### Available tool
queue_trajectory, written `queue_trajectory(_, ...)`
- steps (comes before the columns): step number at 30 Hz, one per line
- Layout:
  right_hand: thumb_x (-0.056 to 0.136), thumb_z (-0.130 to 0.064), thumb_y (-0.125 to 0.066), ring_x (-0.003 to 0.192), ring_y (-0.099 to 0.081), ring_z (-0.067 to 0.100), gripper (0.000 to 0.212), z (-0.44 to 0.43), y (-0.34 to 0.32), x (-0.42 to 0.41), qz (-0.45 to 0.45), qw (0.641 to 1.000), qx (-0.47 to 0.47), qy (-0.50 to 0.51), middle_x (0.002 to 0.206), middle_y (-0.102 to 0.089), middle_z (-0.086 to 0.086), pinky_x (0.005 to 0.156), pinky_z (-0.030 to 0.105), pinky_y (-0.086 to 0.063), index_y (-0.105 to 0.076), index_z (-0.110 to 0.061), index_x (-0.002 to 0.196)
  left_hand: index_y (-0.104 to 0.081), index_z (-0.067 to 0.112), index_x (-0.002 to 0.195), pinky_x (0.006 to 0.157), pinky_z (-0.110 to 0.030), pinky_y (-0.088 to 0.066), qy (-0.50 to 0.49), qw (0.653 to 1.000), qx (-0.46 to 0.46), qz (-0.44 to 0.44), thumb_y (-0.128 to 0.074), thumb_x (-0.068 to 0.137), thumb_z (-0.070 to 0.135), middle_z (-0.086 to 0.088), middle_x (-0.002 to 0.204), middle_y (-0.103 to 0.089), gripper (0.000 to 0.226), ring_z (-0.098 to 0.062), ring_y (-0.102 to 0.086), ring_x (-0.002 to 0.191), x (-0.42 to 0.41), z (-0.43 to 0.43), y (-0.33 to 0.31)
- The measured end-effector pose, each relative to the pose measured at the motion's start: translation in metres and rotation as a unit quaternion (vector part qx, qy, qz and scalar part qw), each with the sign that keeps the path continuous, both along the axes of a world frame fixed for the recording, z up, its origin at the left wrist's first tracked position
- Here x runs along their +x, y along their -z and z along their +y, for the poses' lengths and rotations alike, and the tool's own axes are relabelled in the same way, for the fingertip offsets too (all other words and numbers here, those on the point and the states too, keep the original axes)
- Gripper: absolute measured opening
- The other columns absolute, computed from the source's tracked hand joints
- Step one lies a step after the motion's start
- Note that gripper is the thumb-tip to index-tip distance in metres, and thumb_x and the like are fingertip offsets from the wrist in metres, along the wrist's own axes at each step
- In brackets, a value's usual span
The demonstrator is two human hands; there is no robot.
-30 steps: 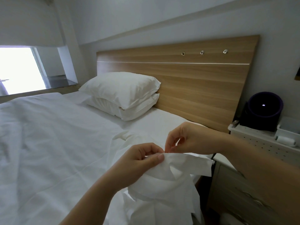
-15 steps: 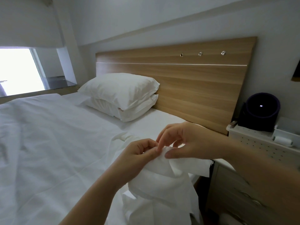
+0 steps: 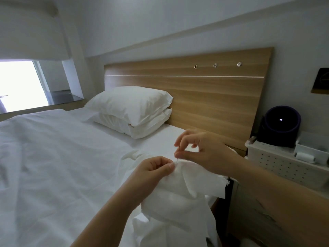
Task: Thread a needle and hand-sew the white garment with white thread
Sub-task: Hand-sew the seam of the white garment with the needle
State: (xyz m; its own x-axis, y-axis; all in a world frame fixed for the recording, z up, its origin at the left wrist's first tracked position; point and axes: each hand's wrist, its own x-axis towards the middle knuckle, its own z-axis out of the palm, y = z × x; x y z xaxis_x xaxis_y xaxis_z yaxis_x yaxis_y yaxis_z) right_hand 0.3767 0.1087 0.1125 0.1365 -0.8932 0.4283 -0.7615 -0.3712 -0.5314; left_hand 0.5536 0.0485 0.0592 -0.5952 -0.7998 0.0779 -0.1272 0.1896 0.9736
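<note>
Two hands work in front of the flat, wood-grain headboard [image 3: 204, 97], low and toward its right end. The left hand [image 3: 153, 171] is closed, with the thumb pressed against curled fingers, pinching the top fold of one crumpled white woven garment [image 3: 179, 198]. The garment hangs from that grip in soft, bunched folds, with a frayed corner out to the right. The right hand [image 3: 201, 150] sits just above the same fold. Its thumb and forefinger pinch one thin, dark metal needle [image 3: 178, 150], and the other fingers are loosely curled. The needle stands nearly upright with its lower end at the cloth edge, right beside the left thumb tip. Any thread on it is too fine to make out.

Three small round metal fittings [image 3: 215, 65] sit in a row near the headboard's top edge. Two plump white pillows [image 3: 130, 104] are stacked against its left part. A wrinkled white bed sheet [image 3: 53, 157] spreads out before them.

To the right of the headboard are one white perforated plastic basket [image 3: 284, 168], one dark purple round device [image 3: 281, 125] on top of it, and one white spool of thread [image 3: 304, 156] lying on its side.
</note>
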Motion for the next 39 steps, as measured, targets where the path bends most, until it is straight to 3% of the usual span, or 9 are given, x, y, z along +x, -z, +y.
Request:
queue_trajectory(4,0.098,-0.017,-0.050,0.052,-0.059,0.005,0.013,-0.004,-0.033,0.000,-0.318,0.947,-0.039,0.034,0.081,-0.069,0.003,0.048,0.016,-0.038,-0.053,-0.010,0.088,-0.073,0.031,0.066,0.073,-0.030,-0.051,-0.020,0.999,0.019,-0.036,-0.066,0.089,0.028,0.007,0.070,-0.070,0.024,-0.009,-0.065,0.069,-0.002,-0.005,0.001)
queue_trajectory(8,0.103,-0.018,-0.038,0.077,-0.071,0.028,0.014,-0.011,-0.058,-0.003,-0.548,0.835,0.044,-0.008,0.080,-0.070,0.011,0.062,0.033,-0.058,-0.043,-0.010,0.092,-0.074,0.026,0.066,0.072,-0.030,-0.051,-0.024,0.997,0.051,-0.044,-0.066,0.089,0.024,0.004,0.071,-0.070,0.024,-0.011,-0.065,0.069,-0.001,-0.008,0.001)
queue_trajectory(12,0.099,-0.020,-0.048,0.054,-0.053,-0.001,0.015,-0.015,-0.048,-0.009,-0.080,0.993,-0.037,0.078,0.074,-0.072,-0.004,0.065,0.021,-0.044,-0.049,-0.019,0.085,-0.074,0.022,0.069,0.079,-0.033,-0.053,-0.042,0.996,0.050,-0.056,-0.067,0.088,0.022,0.003,0.071,-0.070,0.020,-0.014,-0.064,0.073,0.000,-0.009,-0.001)
queue_trajectory(14,0.098,-0.023,-0.049,0.081,-0.055,-0.006,0.019,-0.019,-0.039,-0.014,0.147,0.984,0.037,0.092,0.078,-0.069,-0.010,0.105,0.051,-0.032,-0.049,-0.023,0.080,-0.074,0.023,0.069,0.081,-0.035,-0.053,-0.047,0.996,0.045,-0.061,-0.067,0.088,0.022,0.002,0.072,-0.070,0.020,-0.015,-0.064,0.074,0.001,-0.009,-0.002)
queue_trajectory(17,0.099,-0.033,-0.045,0.105,-0.052,-0.002,0.019,-0.017,-0.037,-0.023,0.258,0.937,0.211,0.104,0.076,-0.069,-0.016,0.110,0.063,0.003,-0.050,-0.028,0.082,-0.074,0.020,0.071,0.078,-0.032,-0.053,-0.053,0.996,0.044,-0.059,-0.067,0.088,0.020,0.001,0.072,-0.070,0.018,-0.015,-0.064,0.073,0.001,-0.009,-0.003)
queue_trajectory(22,0.094,-0.018,-0.056,0.093,-0.065,0.015,0.009,-0.006,-0.057,-0.030,-0.115,0.953,0.279,-0.014,0.057,-0.058,-0.005,0.093,0.035,-0.040,-0.056,-0.015,0.086,-0.074,0.020,0.072,0.081,-0.034,-0.055,-0.062,0.995,0.034,-0.075,-0.067,0.088,0.022,0.000,0.075,-0.072,0.017,-0.016,-0.066,0.076,0.002,-0.010,-0.002)
queue_trajectory(27,0.091,-0.010,-0.051,0.057,-0.064,0.019,0.007,-0.002,-0.077,-0.013,-0.482,0.842,0.201,-0.134,0.052,-0.046,0.002,0.066,0.035,-0.058,-0.051,-0.009,0.084,-0.074,0.022,0.073,0.086,-0.037,-0.053,-0.072,0.992,0.025,-0.101,-0.067,0.088,0.024,0.002,0.075,-0.071,0.016,-0.017,-0.065,0.079,-0.001,-0.014,0.004)
queue_trajectory(32,0.098,-0.013,-0.050,0.043,-0.041,0.006,0.010,-0.005,-0.080,-0.009,-0.037,0.985,0.167,0.005,0.070,-0.069,-0.002,0.043,0.015,-0.037,-0.052,-0.013,0.088,-0.073,0.021,0.072,0.077,-0.030,-0.051,-0.098,0.990,0.014,-0.096,-0.067,0.088,0.020,0.002,0.074,-0.070,0.017,-0.015,-0.064,0.076,-0.002,-0.022,0.002)
queue_trajectory(39,0.096,-0.020,-0.050,0.070,-0.050,0.013,0.012,-0.011,-0.070,-0.042,0.319,0.914,0.152,0.199,0.088,-0.056,-0.001,0.057,0.023,-0.038,-0.055,-0.016,0.087,-0.073,0.020,0.076,0.073,-0.026,-0.051,-0.129,0.985,-0.010,-0.114,-0.065,0.089,0.020,0.000,0.078,-0.071,0.015,-0.015,-0.064,0.075,0.003,-0.037,-0.002)
